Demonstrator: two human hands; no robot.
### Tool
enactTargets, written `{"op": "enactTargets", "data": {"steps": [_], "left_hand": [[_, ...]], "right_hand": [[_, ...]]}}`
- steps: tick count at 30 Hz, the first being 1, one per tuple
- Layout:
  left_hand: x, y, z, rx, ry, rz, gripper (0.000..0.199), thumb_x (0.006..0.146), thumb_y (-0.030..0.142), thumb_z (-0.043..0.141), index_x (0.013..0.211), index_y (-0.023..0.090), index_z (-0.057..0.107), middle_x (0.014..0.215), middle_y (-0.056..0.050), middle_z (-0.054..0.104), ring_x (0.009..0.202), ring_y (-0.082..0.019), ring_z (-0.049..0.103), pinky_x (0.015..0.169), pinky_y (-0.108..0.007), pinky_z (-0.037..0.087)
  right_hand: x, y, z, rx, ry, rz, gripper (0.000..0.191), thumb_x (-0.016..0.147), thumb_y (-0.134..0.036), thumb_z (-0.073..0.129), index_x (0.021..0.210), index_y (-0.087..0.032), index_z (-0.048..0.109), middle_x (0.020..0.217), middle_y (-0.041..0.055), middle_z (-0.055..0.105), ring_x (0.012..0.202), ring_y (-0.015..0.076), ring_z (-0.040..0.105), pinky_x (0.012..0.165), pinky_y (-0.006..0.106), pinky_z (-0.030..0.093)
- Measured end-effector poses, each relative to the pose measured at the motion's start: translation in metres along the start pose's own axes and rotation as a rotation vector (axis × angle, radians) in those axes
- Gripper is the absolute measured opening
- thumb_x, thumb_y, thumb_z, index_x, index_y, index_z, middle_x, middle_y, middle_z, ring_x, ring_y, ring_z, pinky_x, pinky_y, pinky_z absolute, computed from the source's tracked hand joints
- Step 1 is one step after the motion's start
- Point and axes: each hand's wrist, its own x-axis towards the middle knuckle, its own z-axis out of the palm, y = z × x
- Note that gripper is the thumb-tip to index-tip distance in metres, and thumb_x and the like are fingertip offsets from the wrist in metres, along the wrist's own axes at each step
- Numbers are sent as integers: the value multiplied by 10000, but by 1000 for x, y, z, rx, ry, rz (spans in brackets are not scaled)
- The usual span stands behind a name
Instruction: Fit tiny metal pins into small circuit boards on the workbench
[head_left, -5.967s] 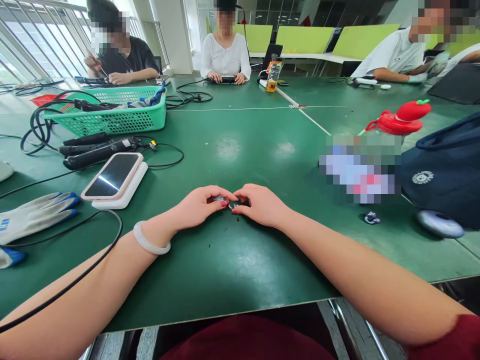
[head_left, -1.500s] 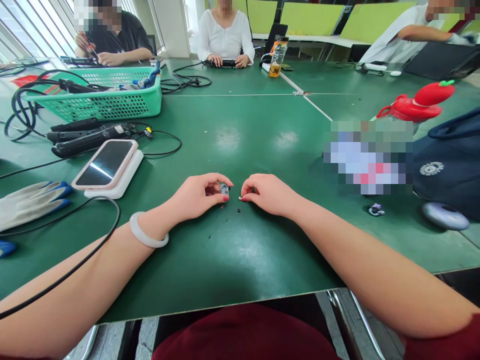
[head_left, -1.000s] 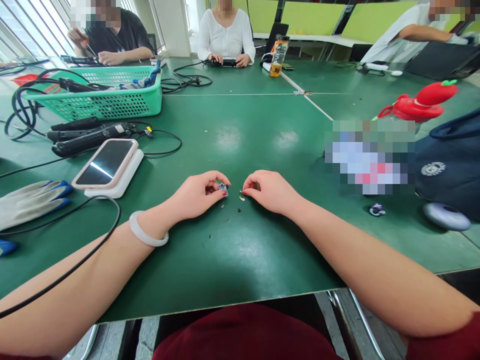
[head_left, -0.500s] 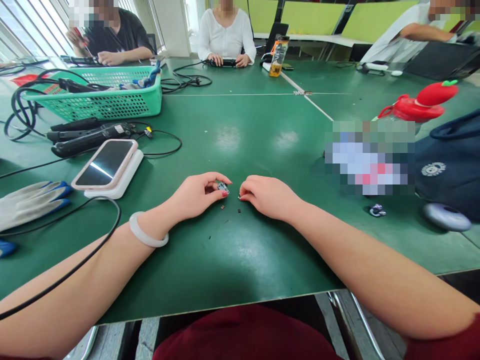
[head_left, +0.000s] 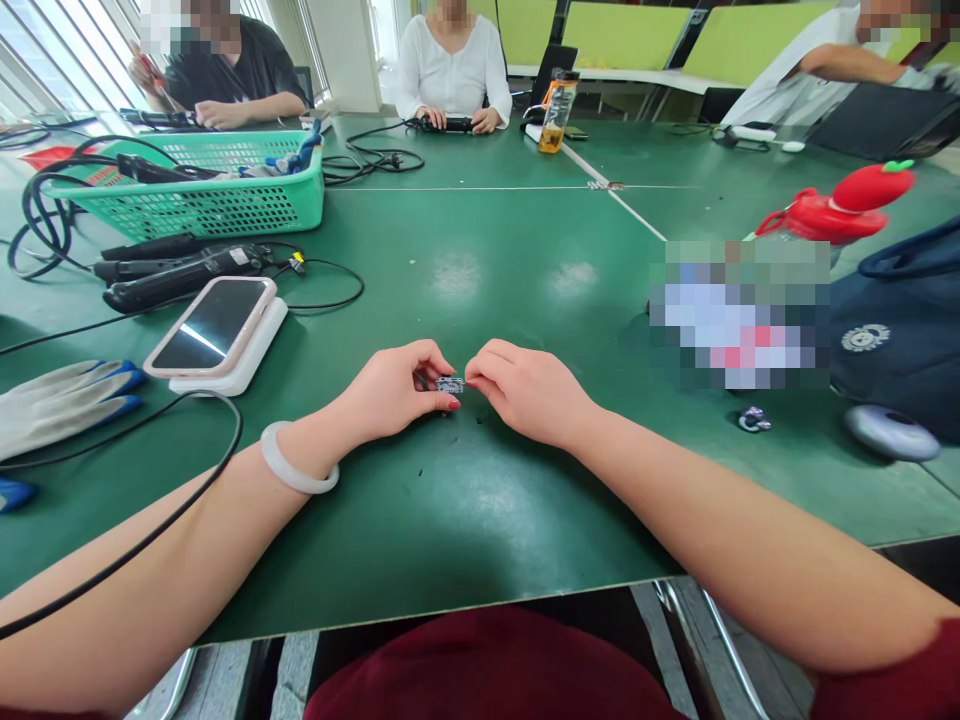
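Between the thumb and fingers of my left hand (head_left: 397, 390) is a small grey circuit board (head_left: 450, 384), held just above the green table (head_left: 510, 510). My right hand (head_left: 532, 390) is pinched at the board's right end; whatever its fingertips hold is too small to make out. A tiny dark piece (head_left: 480, 421) lies on the table below my right fingertips, and another dark speck (head_left: 421, 472) sits nearer the front edge.
At the left are a phone (head_left: 217, 325) on a white box, gloves (head_left: 67, 405), black devices (head_left: 187, 275), cables and a green basket (head_left: 225, 205). A dark bag (head_left: 900, 330) and mouse (head_left: 892, 433) stand right. Three people sit around the table.
My right hand has moved left, so its fingertips now meet the board. The board in my left hand has turned to lie more level, and my left fingers have shifted slightly.
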Motion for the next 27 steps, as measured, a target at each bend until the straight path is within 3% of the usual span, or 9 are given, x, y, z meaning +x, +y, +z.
{"op": "enactTargets", "data": {"steps": [6,12,19,27], "left_hand": [[-2,5,0,-10,-37,43,288,638,367,741,757,186,550,705,15,615,658,-135,565,625,-272,460],[0,0,0,21,-16,42,271,652,350,733,793,188,568,734,8,632,686,-144,581,649,-281,469],[4,-7,-1,110,98,-49,185,695,281,670,833,188,589,755,-6,651,703,-155,600,674,-288,476],[4,-8,-1,135,107,-25,191,707,282,645,863,191,586,811,-21,667,746,-169,613,708,-300,483]], "right_hand": [[2,-8,5,19,16,-72,290,959,-295,380,913,-166,635,883,56,620,708,128,529,583,254,329],[0,-6,2,79,40,-16,256,945,-284,420,912,-177,650,918,47,642,752,129,558,618,253,358],[2,-7,12,92,-88,-77,203,923,-291,486,938,-203,668,907,29,638,754,131,571,622,255,354],[7,-14,17,136,-126,-84,190,928,-259,471,852,-180,626,893,20,617,713,114,542,599,250,330]]}}
